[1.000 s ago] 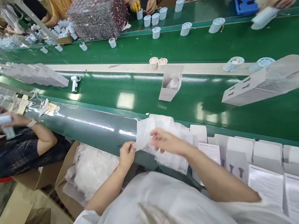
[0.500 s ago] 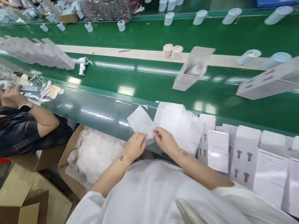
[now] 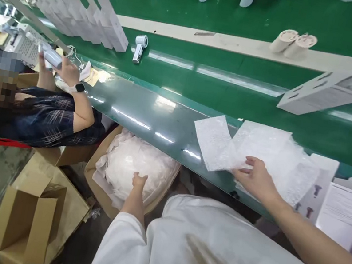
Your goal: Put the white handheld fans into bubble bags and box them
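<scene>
My left hand [image 3: 139,181] is over the cardboard box [image 3: 91,167] below the bench edge, by the white plastic bundle [image 3: 127,160] inside. Its thumb and fingers are spread, with nothing seen in them. At the bench, my right hand [image 3: 257,180] lies at the lower edge of the white bubble-wrap sheets, fingers apart and touching them. A single bubble-wrap piece [image 3: 215,141] lies tilted to the left, its corner close to my right fingertips. More bubble-wrap sheets [image 3: 264,140] are stacked behind that hand.
White boxes with leaflets [image 3: 342,214] stand along the right. An open white carton [image 3: 324,91] and a small handheld device [image 3: 139,48] sit on the green belt [image 3: 183,88]. To the left, a co-worker's hands [image 3: 68,71] hold a pale device. An open cardboard box [image 3: 17,222] is on the floor.
My left hand has left the bubble-wrap piece and moved down and left over the box. My right hand has opened beside the sheets. The view has shifted left and closer.
</scene>
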`<state>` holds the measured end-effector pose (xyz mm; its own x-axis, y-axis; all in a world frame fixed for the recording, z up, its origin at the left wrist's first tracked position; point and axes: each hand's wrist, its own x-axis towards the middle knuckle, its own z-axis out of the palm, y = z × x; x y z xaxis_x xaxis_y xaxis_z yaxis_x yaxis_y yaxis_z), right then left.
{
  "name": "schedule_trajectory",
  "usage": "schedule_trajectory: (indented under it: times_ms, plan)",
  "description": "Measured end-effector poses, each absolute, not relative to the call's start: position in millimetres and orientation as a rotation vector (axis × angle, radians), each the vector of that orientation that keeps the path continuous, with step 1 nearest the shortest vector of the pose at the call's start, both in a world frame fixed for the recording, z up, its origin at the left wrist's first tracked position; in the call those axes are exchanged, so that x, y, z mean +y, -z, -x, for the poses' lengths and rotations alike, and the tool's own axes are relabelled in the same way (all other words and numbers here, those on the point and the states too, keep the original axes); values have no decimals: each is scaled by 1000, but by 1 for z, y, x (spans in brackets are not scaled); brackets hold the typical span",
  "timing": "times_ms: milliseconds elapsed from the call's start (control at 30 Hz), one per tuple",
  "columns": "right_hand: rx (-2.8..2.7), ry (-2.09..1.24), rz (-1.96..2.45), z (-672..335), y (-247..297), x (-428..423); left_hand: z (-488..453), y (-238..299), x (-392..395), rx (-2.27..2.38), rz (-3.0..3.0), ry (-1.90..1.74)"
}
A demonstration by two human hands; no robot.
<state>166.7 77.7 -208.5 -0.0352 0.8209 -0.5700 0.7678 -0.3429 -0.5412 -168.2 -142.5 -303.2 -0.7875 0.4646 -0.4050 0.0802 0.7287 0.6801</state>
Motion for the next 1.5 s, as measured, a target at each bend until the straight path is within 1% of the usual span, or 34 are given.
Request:
schedule_trajectory:
  times_ms: [67,133,167,200,233,367,433,500,567,600,667,733,833,900,967,1067,1133,1200,1333,1433,1500]
  plan:
    - [-2028,-1082,2075,-171,200,80,161,311,-143,2342,-339,-898]
    - [-2214,-847,1891,-170,186,83,160,311,-140,2332,-281,-948]
    - [-2254,-828,1791,-167,179,84,163,308,-137,2331,-256,-990]
    - [-2266,-892,1705,-161,172,83,167,302,-134,2327,-235,-1040]
    - [-2258,-1032,1623,-151,166,81,173,294,-130,2316,-218,-1098]
    - [-2117,-1849,1193,-87,152,61,176,242,-108,2210,-210,-1342]
    - [-1909,-2217,986,-52,154,50,159,211,-93,1996,-176,-1501]
    - [-1531,-2556,886,-26,160,43,136,185,-78,1661,-110,-1633]
    - [-1161,-2769,855,-15,169,43,117,168,-69,1437,-55,-1711]
    - [-1042,-2795,878,-14,173,45,111,164,-66,1433,-45,-1744]
    - [-946,-2691,1007,-20,179,52,108,163,-67,1529,-28,-1821]
    - [-929,-2459,1178,-31,182,61,113,166,-72,1601,-33,-1856]
    - [-973,-2124,1331,-50,182,77,120,164,-82,1497,-222,-1709]
    - [-1133,-1914,1383,-62,178,85,119,157,-84,1321,-395,-1480]
    - [-1411,-1745,1350,-73,174,90,111,148,-79,1132,-412,-1302]
    - [-1810,-1652,1127,-89,168,99,91,143,-60,1060,-258,-1179]
    - [-1896,-1606,1083,-99,168,108,75,146,-46,1170,-284,-1061]
    - [-1887,-1518,1195,-110,170,123,64,154,-35,1304,-372,-946]
    - [-2010,-1258,1424,-128,180,161,68,175,-16,1583,-420,-914]
    - [-2230,-1045,1517,-130,190,191,89,189,10,1953,-555,-903]
    - [-2393,-981,1510,-125,197,211,104,198,33,2276,-699,-819]
